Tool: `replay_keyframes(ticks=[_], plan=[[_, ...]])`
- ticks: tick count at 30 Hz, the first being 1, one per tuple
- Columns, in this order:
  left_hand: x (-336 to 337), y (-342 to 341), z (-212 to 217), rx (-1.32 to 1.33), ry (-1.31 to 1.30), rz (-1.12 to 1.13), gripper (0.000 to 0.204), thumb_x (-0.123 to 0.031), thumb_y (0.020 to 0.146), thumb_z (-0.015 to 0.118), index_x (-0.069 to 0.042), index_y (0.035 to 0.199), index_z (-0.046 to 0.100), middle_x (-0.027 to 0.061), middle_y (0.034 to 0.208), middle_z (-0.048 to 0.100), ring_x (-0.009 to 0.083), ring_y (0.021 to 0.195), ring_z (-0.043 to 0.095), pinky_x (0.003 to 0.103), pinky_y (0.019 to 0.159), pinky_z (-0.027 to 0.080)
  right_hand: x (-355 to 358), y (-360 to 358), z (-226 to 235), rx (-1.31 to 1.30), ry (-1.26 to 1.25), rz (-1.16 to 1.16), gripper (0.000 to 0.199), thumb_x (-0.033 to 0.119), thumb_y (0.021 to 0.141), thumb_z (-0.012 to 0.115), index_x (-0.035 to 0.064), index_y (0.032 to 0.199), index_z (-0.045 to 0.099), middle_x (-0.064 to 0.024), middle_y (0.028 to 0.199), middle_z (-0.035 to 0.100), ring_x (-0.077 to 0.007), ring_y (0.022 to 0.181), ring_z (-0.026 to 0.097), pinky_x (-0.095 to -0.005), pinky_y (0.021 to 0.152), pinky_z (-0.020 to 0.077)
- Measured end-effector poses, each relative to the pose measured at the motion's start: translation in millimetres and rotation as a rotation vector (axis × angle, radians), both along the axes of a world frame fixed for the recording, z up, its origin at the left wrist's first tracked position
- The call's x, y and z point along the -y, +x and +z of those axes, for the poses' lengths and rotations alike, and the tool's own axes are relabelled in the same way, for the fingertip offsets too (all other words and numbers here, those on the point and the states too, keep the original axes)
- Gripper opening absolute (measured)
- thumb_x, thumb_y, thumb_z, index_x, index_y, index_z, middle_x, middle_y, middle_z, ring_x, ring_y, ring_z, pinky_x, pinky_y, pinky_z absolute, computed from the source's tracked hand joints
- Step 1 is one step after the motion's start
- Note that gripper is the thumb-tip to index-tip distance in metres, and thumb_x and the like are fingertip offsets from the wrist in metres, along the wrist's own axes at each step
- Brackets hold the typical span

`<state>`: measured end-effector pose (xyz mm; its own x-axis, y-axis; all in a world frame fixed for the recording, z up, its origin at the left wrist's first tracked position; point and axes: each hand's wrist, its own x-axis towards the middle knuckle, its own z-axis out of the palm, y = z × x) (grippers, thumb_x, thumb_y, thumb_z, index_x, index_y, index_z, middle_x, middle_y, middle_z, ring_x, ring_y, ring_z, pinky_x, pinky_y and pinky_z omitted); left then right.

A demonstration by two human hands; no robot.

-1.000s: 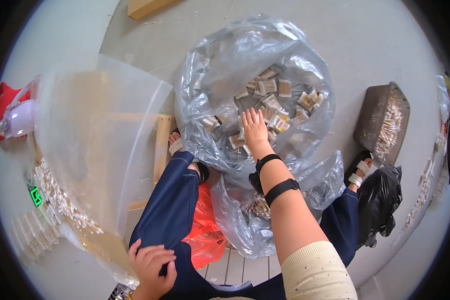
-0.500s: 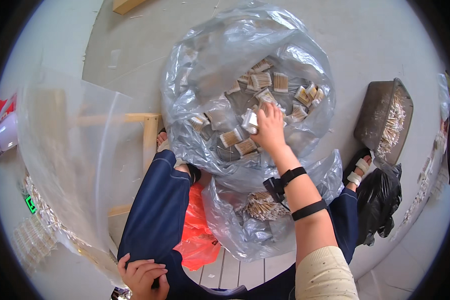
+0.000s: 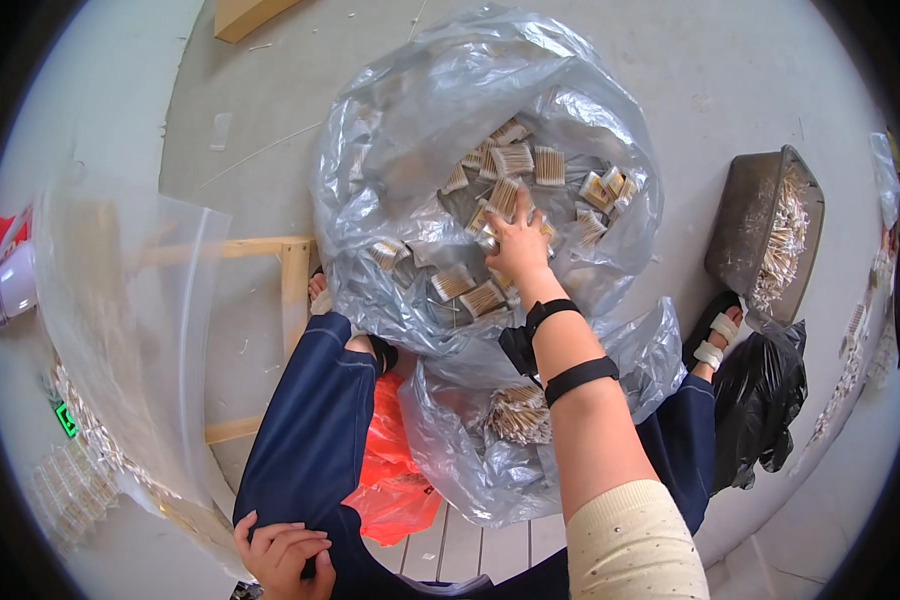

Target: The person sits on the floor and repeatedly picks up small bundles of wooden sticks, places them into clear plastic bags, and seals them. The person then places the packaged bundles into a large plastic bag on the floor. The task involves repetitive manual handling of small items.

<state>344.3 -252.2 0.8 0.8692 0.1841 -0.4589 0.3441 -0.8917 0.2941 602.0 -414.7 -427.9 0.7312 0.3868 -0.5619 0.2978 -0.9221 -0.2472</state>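
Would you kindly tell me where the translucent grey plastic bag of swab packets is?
In the head view, the translucent grey plastic bag is upper centre, the right hand inside it and a brown rectangular plastic tub to its right.

No legible words; no readable numbers

Right hand [image 3: 519, 245]: 1.0 s ago, fingers straight and close together; 0.5 s ago, curled round a pack; now splayed over the clear-wrapped packs of white-tipped wooden swabs [image 3: 505, 200]. Right forearm [image 3: 585, 425] shifted left since 0.5 s ago, now overlapping right edge of loose swab bundle [image 3: 515, 415]. Large translucent plastic sheet [image 3: 120, 330] sits farther left, exposing more of pale wooden frame [image 3: 295, 285].
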Motion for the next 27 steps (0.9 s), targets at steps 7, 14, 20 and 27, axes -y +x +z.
replay_keyframes(ticks=[7, 14, 20, 27], plan=[[-4, -5, 0, 0.000, -0.017, 0.000, 0.011, -0.010, 0.078, 0.064, -0.013, 0.088, 0.064, 0.0017, 0.093, 0.067, 0.0221, 0.094, 0.061, 0.047, 0.102, 0.033, 22, -1, -5, 0.110, 0.178, -0.056, 0.066, 0.020, 0.054, 0.082, 0.0216, 0.116, 0.058, -0.0105, 0.139, 0.042, -0.0385, 0.111, 0.051, -0.0484, 0.087, 0.0502], [0, -22, -6, 0.055, 0.031, 0.046, 0.016, -0.003, 0.066, 0.060, -0.015, 0.077, 0.059, -0.0036, 0.081, 0.063, 0.0199, 0.087, 0.059, 0.048, 0.102, 0.029, 73, -3, 23, -0.026, 0.579, -0.393, 0.057, 0.018, 0.061, 0.074, 0.0044, 0.114, 0.058, -0.0184, 0.126, 0.051, -0.0400, 0.115, 0.048, -0.0449, 0.092, 0.0463], [1, -24, -3, 0.065, 0.032, 0.026, 0.016, -0.004, 0.067, 0.062, -0.013, 0.080, 0.061, -0.0015, 0.083, 0.062, 0.0204, 0.088, 0.058, 0.047, 0.102, 0.030, 98, -14, 24, -0.349, 0.608, -0.391, 0.067, 0.027, 0.065, 0.073, 0.0053, 0.125, 0.056, -0.0282, 0.140, 0.035, -0.0419, 0.133, 0.033, -0.0405, 0.109, 0.0327], [11, 47, -26, 0.051, -0.441, 0.134, 0.027, -0.016, 0.079, 0.066, -0.005, 0.103, 0.061, 0.0112, 0.104, 0.062, 0.0298, 0.099, 0.059, 0.042, 0.092, 0.042, 117, -13, 8, -0.288, 0.633, -0.817, 0.068, 0.027, 0.071, 0.073, 0.0048, 0.131, 0.050, -0.0229, 0.136, 0.044, -0.0327, 0.123, 0.047, -0.0363, 0.101, 0.0400]])
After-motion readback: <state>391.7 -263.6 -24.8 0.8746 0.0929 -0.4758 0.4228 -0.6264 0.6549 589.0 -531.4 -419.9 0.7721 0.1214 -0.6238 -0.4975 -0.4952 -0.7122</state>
